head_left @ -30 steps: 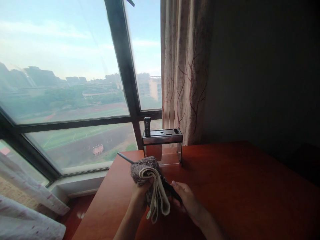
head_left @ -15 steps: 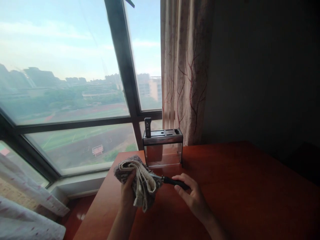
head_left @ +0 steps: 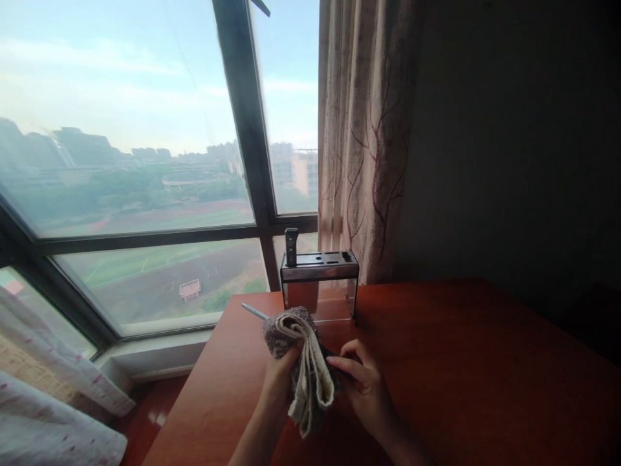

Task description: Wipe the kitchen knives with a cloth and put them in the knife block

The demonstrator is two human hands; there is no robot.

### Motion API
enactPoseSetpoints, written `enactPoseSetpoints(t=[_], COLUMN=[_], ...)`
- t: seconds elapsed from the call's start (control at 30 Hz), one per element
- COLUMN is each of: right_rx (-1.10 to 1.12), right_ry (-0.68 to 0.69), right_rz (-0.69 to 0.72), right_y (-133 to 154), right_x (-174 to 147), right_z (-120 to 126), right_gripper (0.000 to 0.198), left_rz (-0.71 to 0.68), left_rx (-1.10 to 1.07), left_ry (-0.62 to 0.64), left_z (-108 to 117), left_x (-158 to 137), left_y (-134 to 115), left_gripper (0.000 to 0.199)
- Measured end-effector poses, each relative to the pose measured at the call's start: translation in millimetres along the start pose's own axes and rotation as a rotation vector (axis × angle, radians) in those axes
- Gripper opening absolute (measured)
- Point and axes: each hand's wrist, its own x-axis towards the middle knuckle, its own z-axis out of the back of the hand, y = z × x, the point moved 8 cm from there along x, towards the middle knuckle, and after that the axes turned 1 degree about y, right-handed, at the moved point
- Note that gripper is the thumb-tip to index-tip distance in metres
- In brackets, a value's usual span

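My left hand (head_left: 280,374) is closed around a folded cloth (head_left: 309,372), grey and fuzzy outside and cream inside, which is wrapped about a sharpening steel. The thin grey rod of the sharpening steel (head_left: 254,311) sticks out of the cloth on the far left side. To the right, my right hand (head_left: 367,387) grips the steel's black handle, now mostly hidden behind cloth and fingers. Both hands are above the table, in front of a clear-sided knife block (head_left: 320,273).
One dark handle (head_left: 291,247) stands up in the block's left slot; other slots show in its top. The reddish wooden table (head_left: 460,349) reaches the window (head_left: 145,239) at the left. A patterned curtain (head_left: 369,129) hangs behind the block.
The cloth and left hand have moved right along the rod toward the handle. The rod's tip now shows beyond the cloth, and the handle is mostly covered. The view has shifted slightly.
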Motion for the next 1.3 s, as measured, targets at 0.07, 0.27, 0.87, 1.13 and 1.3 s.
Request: enactPoseSetpoints(t=[0.07, 0.27, 0.87, 1.13, 1.3], right_rx=[0.012, 0.065, 0.143, 0.173, 0.160], right_ry=[-0.001, 0.048, -0.109, -0.107, -0.074], right_rz=[-0.015, -0.116, -0.310, -0.196, -0.380], right_y=[0, -4, -24, -24, -42], right_x=[1, 3, 3, 3, -7], right_z=[0, 1, 28, 21, 9], right_gripper=[0.025, 0.022, 0.026, 0.017, 0.032], left_rz=[0.003, 0.004, -0.215, -0.138, -0.159], left_rx=[0.002, -0.020, -0.107, -0.070, 0.047], left_ry=[0.004, -0.003, -0.118, -0.083, -0.079], left_z=[0, -3, 26, 15, 0], left_x=[0, -3, 3, 0, -9], left_y=[0, -8, -50, -29, -14], left_gripper=[0.048, 0.048, 0.041, 0.040, 0.045])
